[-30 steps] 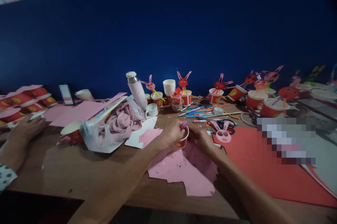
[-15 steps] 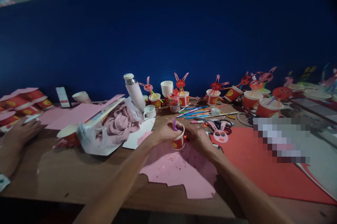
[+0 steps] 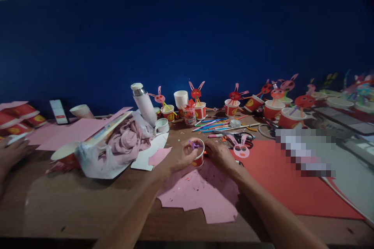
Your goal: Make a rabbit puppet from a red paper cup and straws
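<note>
A red-and-white paper cup [image 3: 199, 160] stands upright over a pink paper sheet [image 3: 201, 198] strewn with small scraps. My left hand [image 3: 187, 157] is closed around the cup's left side, its thumb by the rim. Purple pipe-cleaner-like strips [image 3: 195, 145] lie bent at the cup's mouth, beside the left fingers. At the cup's right side is my right hand [image 3: 220, 155], fingers curled in and tips against or very near the wall; whatever they pinch is hidden. Just right of that hand lies a pink paper rabbit face [image 3: 241, 150] on red paper [image 3: 280, 179].
Behind are scissors [image 3: 245, 138], coloured sticks [image 3: 212, 124], a mug [image 3: 161, 126], a thermos [image 3: 144, 105] and several cups with rabbit heads [image 3: 232, 106]. A plastic bag with cloth [image 3: 125, 140] lies left. At the far left is another person's hand [image 3: 13, 155].
The purple strips stood upright above the rim and now sit lower, bent over. My left fingers have shifted on the cup. The view has turned slightly right.
</note>
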